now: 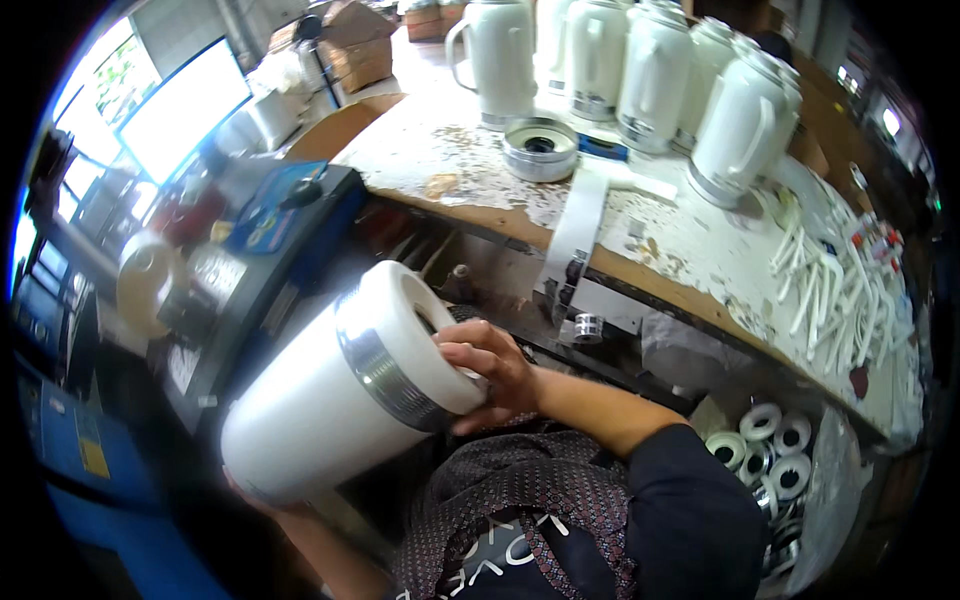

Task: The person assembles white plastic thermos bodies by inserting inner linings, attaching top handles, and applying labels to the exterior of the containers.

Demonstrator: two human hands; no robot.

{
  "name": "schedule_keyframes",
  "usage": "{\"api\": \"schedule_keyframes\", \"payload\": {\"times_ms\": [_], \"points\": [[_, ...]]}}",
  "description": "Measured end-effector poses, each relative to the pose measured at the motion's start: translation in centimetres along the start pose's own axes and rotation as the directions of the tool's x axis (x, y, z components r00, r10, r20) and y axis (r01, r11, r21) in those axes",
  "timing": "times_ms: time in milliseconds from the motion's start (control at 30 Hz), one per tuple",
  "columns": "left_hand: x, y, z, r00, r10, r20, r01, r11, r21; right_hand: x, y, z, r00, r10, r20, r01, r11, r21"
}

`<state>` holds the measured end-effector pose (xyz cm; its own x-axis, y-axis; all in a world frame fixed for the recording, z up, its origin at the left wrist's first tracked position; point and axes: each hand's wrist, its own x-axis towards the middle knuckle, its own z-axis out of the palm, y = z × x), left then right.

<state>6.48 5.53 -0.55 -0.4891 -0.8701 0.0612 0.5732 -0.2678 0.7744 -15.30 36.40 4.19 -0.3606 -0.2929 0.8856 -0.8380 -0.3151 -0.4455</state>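
A large white vacuum jug body (300,410) lies tilted across my lap, its open ring-shaped end up and to the right. Around it near that end runs a shiny ribbed metal band (385,365). My right hand (497,375) grips the rim there, fingers bent over the edge of the round opening. At the lower left, my left hand (248,490) holds the other end from below; most of its fingers are hidden behind the jug. No handle shows on this jug's visible side.
Several white jugs with handles (655,85) stand on the worn bench (680,250). Nearer lie a round base part (540,150), a label strip (580,220) and a pile of white handles (835,300). Rings (790,475) fill a bag below right. Left stand a monitor (185,110) and a dark machine (300,230).
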Motion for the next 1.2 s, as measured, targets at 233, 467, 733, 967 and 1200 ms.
{"api": "schedule_keyframes", "payload": {"times_ms": [233,467,733,967,1200], "points": [[2.4,-1.1,-1.4,0.982,-0.045,0.183,0.051,0.998,-0.030,-0.8,-0.5,-1.0,0.988,0.017,-0.151,0.006,0.989,0.146],[-3.6,5.9,10.5,0.240,0.503,0.830,-0.933,-0.118,0.341,-4.0,7.5,-1.2,0.431,0.869,0.242,-0.900,0.394,0.188],[-5.0,8.6,16.9,0.096,0.235,0.967,-0.802,0.594,-0.064,-13.4,5.9,-5.4,0.644,0.712,0.280,-0.594,0.696,-0.403],[-2.6,1.0,14.9,0.269,0.207,0.940,-0.911,0.372,0.179,-13.2,-5.0,-47.2,0.603,-0.403,-0.688,-0.790,-0.184,-0.585],[-1.7,-2.7,15.0,0.209,0.096,0.973,-0.949,0.260,0.178,-19.0,-12.5,-59.6,0.231,-0.444,-0.866,-0.850,-0.525,0.043]]}}
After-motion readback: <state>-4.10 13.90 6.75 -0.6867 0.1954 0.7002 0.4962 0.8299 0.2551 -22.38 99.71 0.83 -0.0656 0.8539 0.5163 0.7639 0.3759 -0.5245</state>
